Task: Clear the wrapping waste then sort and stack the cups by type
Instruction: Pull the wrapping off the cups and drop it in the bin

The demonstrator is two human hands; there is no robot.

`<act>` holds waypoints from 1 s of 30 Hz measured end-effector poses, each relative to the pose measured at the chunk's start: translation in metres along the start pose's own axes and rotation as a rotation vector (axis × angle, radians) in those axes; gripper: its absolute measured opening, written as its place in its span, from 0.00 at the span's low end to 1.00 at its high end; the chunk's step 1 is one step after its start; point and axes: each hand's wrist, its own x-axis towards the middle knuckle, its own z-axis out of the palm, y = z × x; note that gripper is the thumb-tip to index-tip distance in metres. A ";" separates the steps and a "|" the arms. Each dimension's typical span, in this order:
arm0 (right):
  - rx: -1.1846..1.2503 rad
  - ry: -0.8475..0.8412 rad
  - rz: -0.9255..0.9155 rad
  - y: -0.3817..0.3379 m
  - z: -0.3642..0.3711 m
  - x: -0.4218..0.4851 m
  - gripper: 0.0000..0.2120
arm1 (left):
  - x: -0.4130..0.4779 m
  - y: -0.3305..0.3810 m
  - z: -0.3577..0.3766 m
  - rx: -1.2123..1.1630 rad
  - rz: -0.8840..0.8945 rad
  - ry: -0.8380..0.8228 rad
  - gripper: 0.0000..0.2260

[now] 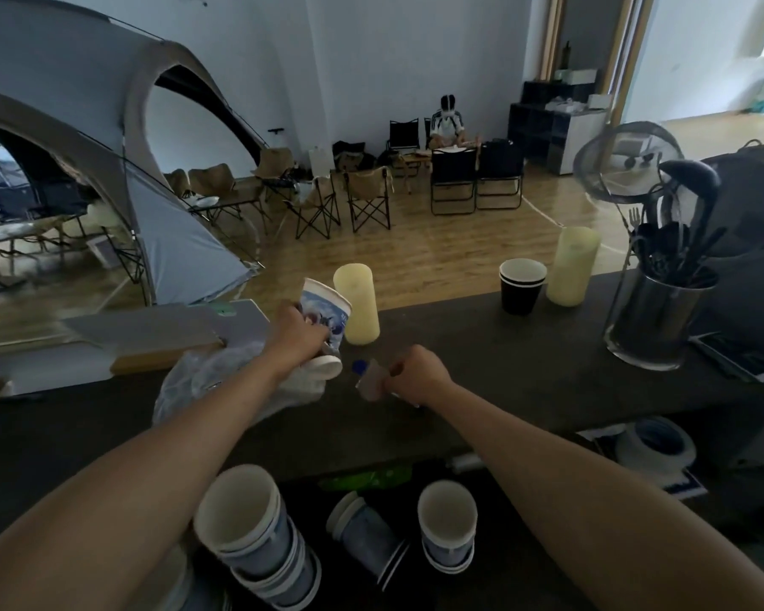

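Now: left hand on a printed cup, right hand pinching a wrapper scrap

Your left hand (298,335) is wrapped around a printed paper cup (327,310). The cup is white with a blue pattern, and it tilts so its open mouth points up and away from you. Just below that grip a white cup base (326,367) pokes out; you cannot tell whether it belongs to a second cup. Crumpled clear plastic wrapping (204,381) lies under your left wrist on the dark counter (525,359).

Your right hand (415,374) is closed, its fingers pinching a wrapper scrap (369,379). The scrap is greyish and see-through with a small blue mark. It sticks out toward your left hand, close to the cup but apart from it.

Just beyond your left hand stands a pale yellow cylinder (357,304), close beside the held cup. Well beyond your right hand is a short nested stack of black cups (520,284), mouth up, with a second pale cylinder (573,266) beside it. Farther right, a metal utensil holder (656,319) is filled with dark utensils (675,253).

Nearer you than both hands are three groups of blue-patterned cups: a leaning nested stack (256,535) under your left forearm, a tipped-over stack (367,535) in the middle, and an upright short stack (447,526) beside your right forearm. A green wrapper (367,476) lies just beyond them.
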 end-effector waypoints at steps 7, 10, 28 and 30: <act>-0.221 0.090 -0.016 -0.030 0.045 0.002 0.09 | 0.002 -0.029 -0.038 -0.152 -0.070 0.007 0.12; -0.238 0.098 0.021 -0.037 0.044 0.002 0.10 | -0.006 -0.039 -0.043 -0.231 -0.053 0.000 0.14; 1.371 -0.082 0.103 -0.045 -0.040 -0.073 0.19 | -0.052 0.024 -0.015 -0.460 0.072 -0.255 0.09; 1.235 0.178 0.137 -0.009 -0.047 -0.084 0.17 | -0.069 0.055 0.022 -0.483 0.158 -0.378 0.12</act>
